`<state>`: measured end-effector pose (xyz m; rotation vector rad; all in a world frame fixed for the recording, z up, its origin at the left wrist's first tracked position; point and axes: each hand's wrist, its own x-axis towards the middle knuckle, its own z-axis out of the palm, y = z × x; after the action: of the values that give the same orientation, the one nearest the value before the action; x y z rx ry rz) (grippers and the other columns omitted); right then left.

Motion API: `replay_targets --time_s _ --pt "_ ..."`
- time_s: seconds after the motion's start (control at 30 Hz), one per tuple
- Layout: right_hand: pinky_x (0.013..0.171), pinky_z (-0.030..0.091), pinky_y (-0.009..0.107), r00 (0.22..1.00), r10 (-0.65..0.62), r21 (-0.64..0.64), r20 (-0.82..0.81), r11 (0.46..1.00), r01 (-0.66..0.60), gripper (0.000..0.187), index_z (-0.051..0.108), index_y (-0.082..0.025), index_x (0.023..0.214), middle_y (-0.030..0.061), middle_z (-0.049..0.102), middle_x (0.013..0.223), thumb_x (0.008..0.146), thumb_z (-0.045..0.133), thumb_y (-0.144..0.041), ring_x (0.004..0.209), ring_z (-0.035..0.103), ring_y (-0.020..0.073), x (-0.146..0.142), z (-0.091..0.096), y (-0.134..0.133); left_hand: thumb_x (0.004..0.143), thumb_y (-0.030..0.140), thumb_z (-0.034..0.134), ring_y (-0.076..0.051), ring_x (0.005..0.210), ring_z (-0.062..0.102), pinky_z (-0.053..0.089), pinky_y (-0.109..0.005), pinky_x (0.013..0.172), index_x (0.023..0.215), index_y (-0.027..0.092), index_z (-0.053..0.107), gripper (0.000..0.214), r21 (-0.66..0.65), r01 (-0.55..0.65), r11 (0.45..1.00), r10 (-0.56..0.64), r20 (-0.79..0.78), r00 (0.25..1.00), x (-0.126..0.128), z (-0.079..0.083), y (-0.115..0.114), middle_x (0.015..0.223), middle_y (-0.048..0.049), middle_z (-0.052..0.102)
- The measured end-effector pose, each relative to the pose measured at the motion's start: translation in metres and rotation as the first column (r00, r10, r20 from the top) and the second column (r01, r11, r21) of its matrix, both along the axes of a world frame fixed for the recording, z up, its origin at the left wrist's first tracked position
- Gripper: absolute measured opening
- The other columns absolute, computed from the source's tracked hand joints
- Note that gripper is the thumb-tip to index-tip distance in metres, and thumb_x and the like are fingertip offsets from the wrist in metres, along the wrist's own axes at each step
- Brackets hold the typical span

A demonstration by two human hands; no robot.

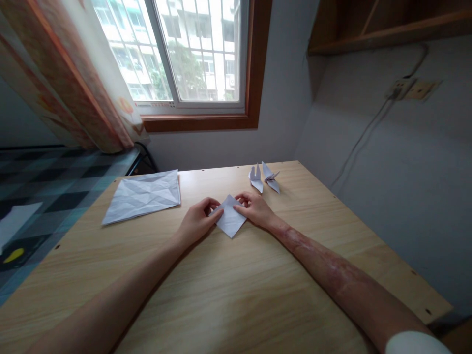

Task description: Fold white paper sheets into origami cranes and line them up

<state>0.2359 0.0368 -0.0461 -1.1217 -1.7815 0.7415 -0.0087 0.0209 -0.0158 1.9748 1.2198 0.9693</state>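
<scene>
Left hand (199,216) and right hand (257,209), fingers pinching, hold opposite sides of a white paper diamond (231,221) over the bench (221,290), apparently mid-fold; the next crease likely calls for aligned edges.

Daylight shines through a barred window (204,54) with a brown frame (255,64). A flowery curtain (81,73) hangs on the left, near a checked cloth (73,167). A wooden shelf (391,32) is high on the right wall (398,162), above a socket (415,90). The table (206,295) is pale wood.
</scene>
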Motion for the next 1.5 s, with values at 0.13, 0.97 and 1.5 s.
replay_targets --time_s 0.13,0.97,1.5 --pt "0.077 0.048 0.029 0.983 -0.062 0.144 0.174 0.989 0.037 0.026 0.079 -0.020 0.113 -0.0006 0.073 0.088 0.088 0.084 -0.022 0.077 0.062 0.0163 0.000 0.005 -0.004 0.096 0.048 0.073 -0.017 0.067 0.061 0.044 -0.028 0.061 0.104 0.021 0.074 0.028 0.077 -0.021 0.997 0.028 -0.090 0.996 -0.002 -0.003 0.000 0.082 0.0000 0.072" --pt "0.096 0.050 0.036 0.944 -0.147 0.233 0.295 0.969 0.079 0.019 0.070 -0.023 0.114 0.0010 0.075 0.095 0.097 0.079 -0.021 0.090 0.071 0.0212 -0.002 0.009 -0.014 0.108 0.030 0.051 -0.029 0.112 0.072 0.057 -0.044 0.101 0.115 0.024 0.068 0.019 0.285 0.232 0.930 -0.117 -0.368 0.922 0.004 0.001 -0.006 0.116 -0.0100 0.078" --pt "0.110 0.055 0.045 0.931 0.072 0.321 0.359 0.927 -0.195 0.016 0.087 -0.026 0.106 0.0061 0.087 0.119 0.097 0.074 -0.024 0.111 0.077 0.0285 0.003 0.018 -0.023 0.106 0.040 0.058 -0.033 0.144 0.062 0.045 -0.052 0.126 0.143 0.021 0.067 0.042 0.248 0.268 0.931 -0.098 -0.537 0.838 -0.003 0.003 -0.002 0.156 -0.0123 0.067"
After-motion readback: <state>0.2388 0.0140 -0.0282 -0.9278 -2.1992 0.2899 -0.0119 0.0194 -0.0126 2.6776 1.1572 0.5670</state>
